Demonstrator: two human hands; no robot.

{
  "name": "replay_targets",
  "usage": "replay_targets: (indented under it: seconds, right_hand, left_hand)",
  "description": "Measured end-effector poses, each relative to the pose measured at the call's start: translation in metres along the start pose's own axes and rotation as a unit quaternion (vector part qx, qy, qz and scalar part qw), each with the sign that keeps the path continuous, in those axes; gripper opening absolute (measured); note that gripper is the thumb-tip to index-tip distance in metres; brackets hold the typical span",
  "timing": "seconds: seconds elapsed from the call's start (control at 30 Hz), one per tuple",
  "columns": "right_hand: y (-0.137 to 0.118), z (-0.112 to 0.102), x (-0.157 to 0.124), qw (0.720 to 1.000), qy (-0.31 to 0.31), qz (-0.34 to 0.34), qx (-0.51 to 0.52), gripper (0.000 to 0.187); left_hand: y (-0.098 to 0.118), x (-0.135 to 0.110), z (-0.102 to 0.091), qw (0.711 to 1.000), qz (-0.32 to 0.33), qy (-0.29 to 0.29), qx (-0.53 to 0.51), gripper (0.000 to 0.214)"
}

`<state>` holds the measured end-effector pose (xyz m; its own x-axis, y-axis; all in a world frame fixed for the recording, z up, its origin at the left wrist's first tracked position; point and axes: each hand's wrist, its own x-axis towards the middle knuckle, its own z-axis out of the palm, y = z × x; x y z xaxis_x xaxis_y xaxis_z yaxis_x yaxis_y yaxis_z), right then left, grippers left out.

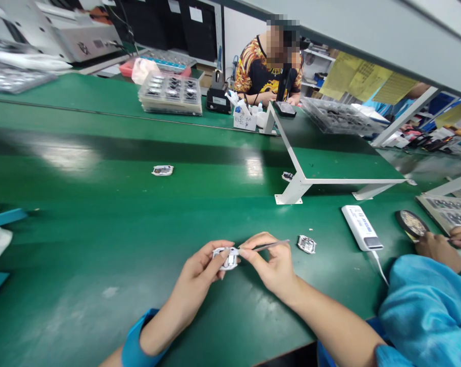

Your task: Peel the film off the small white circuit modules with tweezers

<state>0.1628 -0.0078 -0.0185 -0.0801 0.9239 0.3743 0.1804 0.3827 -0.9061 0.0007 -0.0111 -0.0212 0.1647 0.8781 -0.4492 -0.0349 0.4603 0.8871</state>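
Note:
My left hand (201, 267) pinches a small white plastic part (226, 257) between thumb and fingers, just above the green bench top (100, 244). My right hand (270, 262) grips thin metal tweezers (270, 245), with their tip at the part's edge. A second small part (306, 244) lies on the bench just right of my right hand. Both hands are closed.
Two more small parts (162, 170) (287, 176) lie farther back. A white raised shelf (329, 163) stands at right, with a white device (362, 227) and cable near it. Stacked part trays (171, 93) sit at the back. A co-worker's blue sleeve (425, 306) is at right; another person sits opposite.

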Motion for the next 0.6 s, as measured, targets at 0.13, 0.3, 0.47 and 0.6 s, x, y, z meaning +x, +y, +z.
replay_targets:
  seconds: [0.13, 0.3, 0.47, 0.6]
  right_hand:
    - [0.0001, -0.0009, 0.0024, 1.0, 0.013, -0.021, -0.005, 0.002]
    - [0.0035, -0.0012, 0.0057, 1.0, 0.009, 0.005, 0.027, 0.003]
    - [0.0069, 0.0001, 0.0059, 0.998, -0.01, 0.048, 0.043, 0.008]
    - [0.0092, 0.0005, 0.0055, 0.988, -0.031, 0.126, 0.083, 0.015]
  left_hand:
    - [0.0023, -0.0013, -0.0002, 1.0, -0.01, -0.006, -0.009, 0.053]
    - [0.0016, -0.0044, -0.0003, 0.999, -0.004, -0.03, -0.03, 0.045]
    - [0.0018, -0.0059, 0.0005, 0.999, -0.002, -0.042, -0.018, 0.042]
    - [0.0049, -0.0059, 0.0012, 0.999, 0.002, -0.043, 0.003, 0.043]
